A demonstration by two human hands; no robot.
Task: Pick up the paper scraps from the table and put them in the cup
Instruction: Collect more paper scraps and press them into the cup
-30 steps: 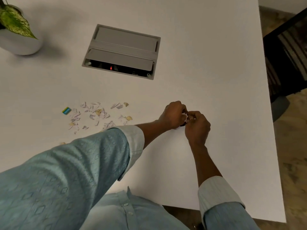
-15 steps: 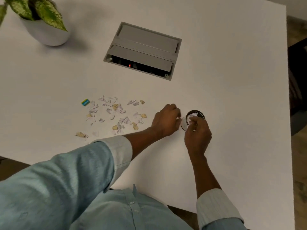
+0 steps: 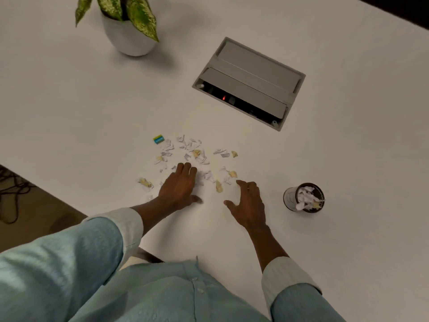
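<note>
White table [image 3: 348, 240] fills my view, and I place everything from the cup [image 3: 304, 198]. Nearest me, my two hands lie left of it: my right hand [image 3: 249, 205] with fingers spread, palm down, holding nothing; my left hand [image 3: 180, 185] further left, fingers pressed together on the near edge of the scraps [image 3: 197, 156]. Those scraps, dozens of white and tan bits, too many to count, are scattered left of the cup and beyond my hands. One cup, already heaped with scraps. One blue-yellow tag [image 3: 158, 139], its print unreadable. Farther off, one grey socket box [image 3: 249, 82] and one potted plant [image 3: 127, 26].
</note>
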